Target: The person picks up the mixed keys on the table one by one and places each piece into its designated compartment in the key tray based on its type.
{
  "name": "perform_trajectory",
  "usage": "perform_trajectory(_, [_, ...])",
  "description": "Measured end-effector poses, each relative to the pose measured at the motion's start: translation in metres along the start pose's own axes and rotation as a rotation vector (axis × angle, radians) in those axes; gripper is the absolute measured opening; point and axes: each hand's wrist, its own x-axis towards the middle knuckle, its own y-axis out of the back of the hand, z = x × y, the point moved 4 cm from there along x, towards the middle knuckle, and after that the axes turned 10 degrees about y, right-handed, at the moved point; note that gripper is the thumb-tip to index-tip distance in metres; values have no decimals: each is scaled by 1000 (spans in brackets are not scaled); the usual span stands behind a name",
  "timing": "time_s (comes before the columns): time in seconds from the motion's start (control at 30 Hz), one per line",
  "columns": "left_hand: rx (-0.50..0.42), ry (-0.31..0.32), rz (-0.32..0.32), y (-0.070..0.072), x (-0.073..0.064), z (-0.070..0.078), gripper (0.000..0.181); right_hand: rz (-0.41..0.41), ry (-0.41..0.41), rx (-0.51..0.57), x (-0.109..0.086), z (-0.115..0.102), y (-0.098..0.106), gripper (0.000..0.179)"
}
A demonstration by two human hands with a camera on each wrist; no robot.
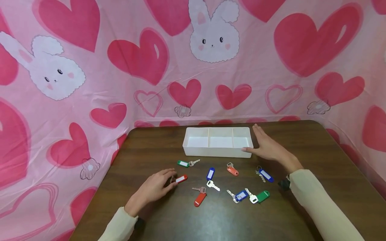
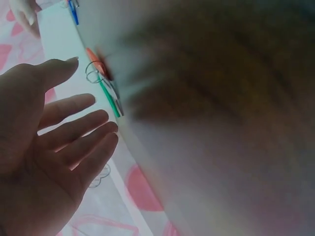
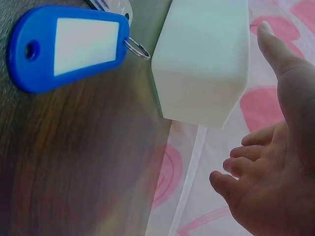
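My left hand [image 1: 153, 188] hovers low at the left of the table, beside a key with a red tag [image 1: 182, 179]. Its fingers are relaxed and spread in the left wrist view, and whether they touch that key cannot be told. A white tray [image 1: 216, 152] with three compartments stands at the back of the table. At the tray's right end is my right hand [image 1: 266, 146], thumb apart from the extended fingers. In the right wrist view the hand shows nothing held. A blue-tagged key [image 1: 266, 175] lies below it on the table.
Other tagged keys lie scattered: a green tag [image 1: 183, 163], an orange-red tag [image 1: 232, 171], a blue tag [image 1: 210, 173] and a red tag [image 1: 200, 199]. Nearer the front are another blue tag [image 1: 241, 195] and green tag [image 1: 263, 196]. A heart-patterned cloth [image 1: 247, 70] hangs behind the wooden table [image 1: 193, 224].
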Motion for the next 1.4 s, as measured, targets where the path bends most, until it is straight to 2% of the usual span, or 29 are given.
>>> perform_trajectory(0.13, [32,-41,11,-4,-1,1,45,-7,8,-3,3,0,-3,127])
perform_trajectory(0.53, [36,-70,-26,-10,-2,3,48,28,72,38,10,-2,-13,121])
perform_trajectory(0.73, [95,-126,27,-8,-5,3,46,34,78,58,12,-2,-16,118])
perform_trajectory(0.87, [127,-162,60,-7,-6,3,43,25,69,68,13,1,-18,118])
perform_trajectory(1.03, [155,-192,66,-6,-5,3,41,9,45,53,15,4,-20,120])
perform_trajectory(1.4, [183,-223,73,-5,-5,6,38,-39,-7,-59,24,9,-18,125])
